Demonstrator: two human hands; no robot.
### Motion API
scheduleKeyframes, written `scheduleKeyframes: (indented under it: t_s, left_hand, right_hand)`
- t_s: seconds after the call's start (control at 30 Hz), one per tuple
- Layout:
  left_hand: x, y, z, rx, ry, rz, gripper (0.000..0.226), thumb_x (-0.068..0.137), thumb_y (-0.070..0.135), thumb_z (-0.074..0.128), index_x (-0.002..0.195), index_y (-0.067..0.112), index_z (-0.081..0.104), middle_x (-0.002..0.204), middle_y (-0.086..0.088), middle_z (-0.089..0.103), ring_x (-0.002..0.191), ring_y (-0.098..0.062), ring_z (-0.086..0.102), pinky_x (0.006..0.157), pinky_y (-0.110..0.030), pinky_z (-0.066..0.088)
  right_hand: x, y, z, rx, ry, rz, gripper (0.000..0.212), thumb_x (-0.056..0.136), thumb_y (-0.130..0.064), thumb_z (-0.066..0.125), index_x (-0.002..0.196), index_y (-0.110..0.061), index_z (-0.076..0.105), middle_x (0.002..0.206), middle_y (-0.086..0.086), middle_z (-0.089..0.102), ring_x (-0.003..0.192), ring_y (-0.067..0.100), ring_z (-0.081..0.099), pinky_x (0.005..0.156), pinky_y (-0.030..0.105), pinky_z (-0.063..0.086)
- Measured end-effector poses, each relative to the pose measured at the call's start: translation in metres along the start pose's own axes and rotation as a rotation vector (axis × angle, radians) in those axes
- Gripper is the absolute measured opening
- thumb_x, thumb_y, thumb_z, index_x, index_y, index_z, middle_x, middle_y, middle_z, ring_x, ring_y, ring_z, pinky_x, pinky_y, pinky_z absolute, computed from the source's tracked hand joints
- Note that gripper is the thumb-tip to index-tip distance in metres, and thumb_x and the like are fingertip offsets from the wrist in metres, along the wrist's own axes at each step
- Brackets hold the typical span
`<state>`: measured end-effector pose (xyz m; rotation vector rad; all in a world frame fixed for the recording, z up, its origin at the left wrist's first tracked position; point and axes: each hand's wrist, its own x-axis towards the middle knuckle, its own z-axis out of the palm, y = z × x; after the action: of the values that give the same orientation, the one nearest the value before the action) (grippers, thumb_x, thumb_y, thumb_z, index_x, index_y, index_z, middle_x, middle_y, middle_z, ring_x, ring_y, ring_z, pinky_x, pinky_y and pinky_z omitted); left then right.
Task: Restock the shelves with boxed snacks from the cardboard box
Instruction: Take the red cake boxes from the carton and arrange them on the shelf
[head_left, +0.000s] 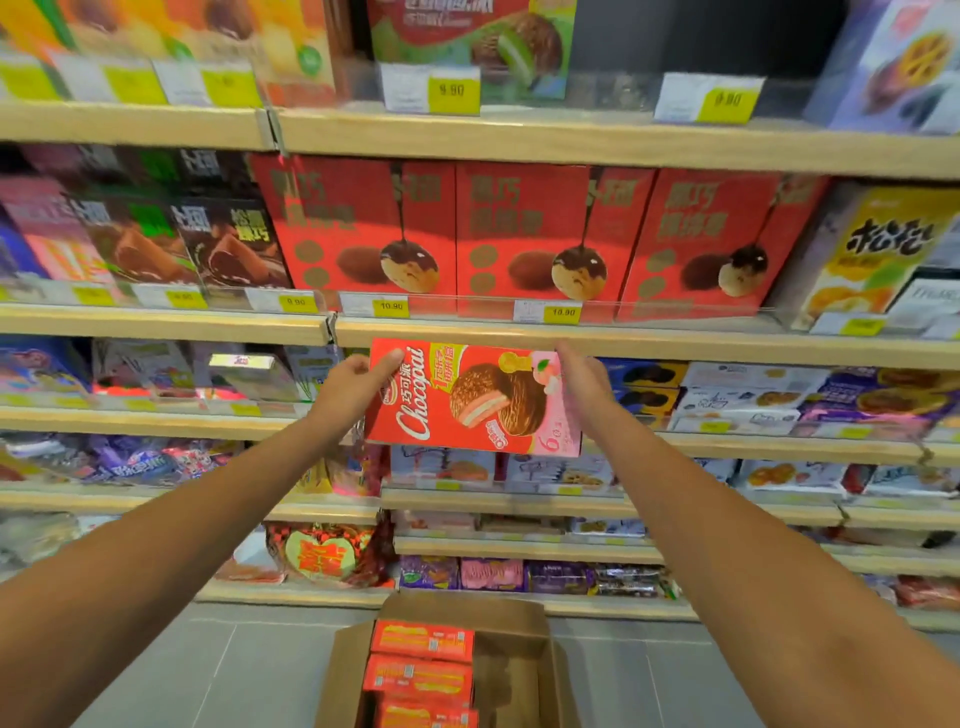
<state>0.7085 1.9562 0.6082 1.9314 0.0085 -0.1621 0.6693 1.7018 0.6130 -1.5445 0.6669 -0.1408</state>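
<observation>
Holding one red-and-pink flat cardboard Chocopai snack box (470, 397) at frame centre, both hands on it, in the air in front of the shelving.

Counts:
- 1 held snack box
- 2 hands, one at each short end
- 1 open brown cardboard carton (519, 670) at bottom centre, on the grey tiled floor (208, 675)
- 3 red flat boxes (423, 642) visible in the carton, stacked down its left side; the carton's right side is in shadow, contents can't be told
- 3 large red boxes with chocolate-ball pictures (535, 234) side by side on the shelf just above the held box
- 2 yellow price tags reading 10.90 (390, 306) below them

Orientation: the held box's long axis runs left-right across the frame, right end a bit lower. Printed face is towards the camera. The "Chocopai" lettering runs bottom-to-top along the left end, so the print sits sideways.

Grip:
- left hand (358, 384) pinches the left short end, thumb flat on the front face near the top-left corner, fingers curled behind
- right hand (582, 379) wraps the right short end, fingers hidden behind the box

Position: the box's top edge overlaps the light wooden shelf edge (675, 348) under the three large red boxes, and its body covers the row below. Whether it touches the shelf can't be told.
</observation>
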Motion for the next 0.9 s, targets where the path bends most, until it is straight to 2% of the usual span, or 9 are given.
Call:
scheduleKeyframes:
  t_s: [0.07, 0.17, 0.23, 0.33, 0.37, 0.5, 0.7, 0.83, 0.9]
  left_hand:
    - [0.004, 0.014, -0.005, 0.001, -0.024, 0.054, 0.059, 0.078, 0.067, 0.057, 0.099, 0.012, 0.057, 0.092, -0.002, 0.065, 0.083, -0.02, 0.065, 0.08, -0.041, 0.053]
    - [0.014, 0.036, -0.012, -0.038, -0.049, 0.086, 0.077, 0.071, 0.078, 0.052, 0.101, 0.007, 0.053, 0.098, -0.005, 0.066, 0.087, -0.021, 0.066, 0.09, -0.05, 0.051]
    - [0.012, 0.06, -0.01, -0.087, -0.069, 0.103, 0.06, 0.082, 0.065, 0.052, 0.1, 0.009, 0.058, 0.087, -0.001, 0.073, 0.078, -0.012, 0.07, 0.087, -0.04, 0.053]
    - [0.013, 0.092, -0.005, -0.105, -0.026, 0.2, 0.03, 0.097, 0.038, 0.042, 0.077, 0.019, 0.05, 0.05, 0.006, 0.064, 0.045, 0.009, 0.059, 0.056, -0.008, 0.047]
    - [0.011, 0.104, -0.005, -0.125, -0.008, 0.232, 0.028, 0.098, 0.039, 0.041, 0.076, 0.022, 0.047, 0.047, 0.01, 0.063, 0.044, 0.01, 0.058, 0.051, -0.007, 0.046]
    - [0.006, 0.14, -0.014, -0.184, 0.035, 0.307, 0.035, 0.093, 0.053, 0.042, 0.084, 0.023, 0.057, 0.071, 0.004, 0.069, 0.064, -0.011, 0.067, 0.067, -0.029, 0.049]
    - [-0.001, 0.194, -0.026, -0.109, 0.204, 0.461, 0.04, 0.092, 0.055, 0.043, 0.081, 0.021, 0.061, 0.072, 0.005, 0.064, 0.067, -0.009, 0.061, 0.058, -0.023, 0.042]
    - [0.001, 0.226, -0.034, -0.132, 0.197, 0.535, 0.038, 0.09, 0.058, 0.042, 0.078, 0.025, 0.057, 0.079, 0.0, 0.069, 0.076, -0.016, 0.068, 0.073, -0.031, 0.053]
    - [0.0, 0.244, -0.038, -0.147, 0.176, 0.558, 0.038, 0.09, 0.059, 0.043, 0.081, 0.024, 0.056, 0.08, 0.0, 0.07, 0.075, -0.015, 0.069, 0.071, -0.03, 0.054]
  right_hand:
    - [-0.006, -0.02, -0.003, -0.038, 0.068, -0.124, 0.03, 0.085, -0.038, 0.051, 0.085, -0.007, 0.051, 0.082, 0.006, 0.049, 0.079, 0.023, 0.046, 0.061, 0.031, 0.034]
    - [-0.015, -0.052, -0.008, -0.052, 0.12, -0.217, 0.036, 0.087, -0.038, 0.051, 0.066, -0.01, 0.047, 0.068, 0.003, 0.045, 0.069, 0.023, 0.041, 0.06, 0.032, 0.03]
    - [-0.02, -0.076, -0.013, -0.089, 0.127, -0.289, 0.038, 0.09, -0.035, 0.047, 0.06, -0.013, 0.042, 0.063, 0.003, 0.042, 0.062, 0.019, 0.038, 0.054, 0.031, 0.025]
    - [-0.027, -0.11, -0.02, -0.137, 0.134, -0.341, 0.035, 0.091, -0.031, 0.041, 0.064, -0.01, 0.039, 0.065, 0.007, 0.037, 0.058, 0.019, 0.031, 0.054, 0.034, 0.021]
    - [-0.03, -0.123, -0.022, -0.14, 0.15, -0.369, 0.033, 0.091, -0.032, 0.041, 0.067, -0.009, 0.041, 0.063, 0.006, 0.037, 0.058, 0.019, 0.031, 0.055, 0.034, 0.022]
    - [-0.039, -0.154, -0.028, 0.026, 0.107, -0.398, 0.027, 0.083, -0.037, 0.047, 0.075, -0.011, 0.05, 0.068, 0.006, 0.044, 0.068, 0.021, 0.042, 0.063, 0.034, 0.03]
    - [-0.05, -0.201, -0.042, -0.143, 0.195, -0.576, 0.036, 0.094, -0.03, 0.033, 0.061, -0.015, 0.033, 0.066, 0.005, 0.041, 0.063, 0.021, 0.036, 0.059, 0.035, 0.026]
    - [-0.057, -0.232, -0.049, -0.119, 0.248, -0.609, 0.041, 0.093, -0.033, 0.033, 0.058, -0.012, 0.031, 0.063, 0.006, 0.039, 0.068, 0.024, 0.036, 0.056, 0.036, 0.024]
    - [-0.062, -0.245, -0.054, -0.056, 0.255, -0.625, 0.04, 0.091, -0.033, 0.035, 0.058, -0.012, 0.033, 0.063, 0.004, 0.038, 0.064, 0.022, 0.035, 0.055, 0.035, 0.024]
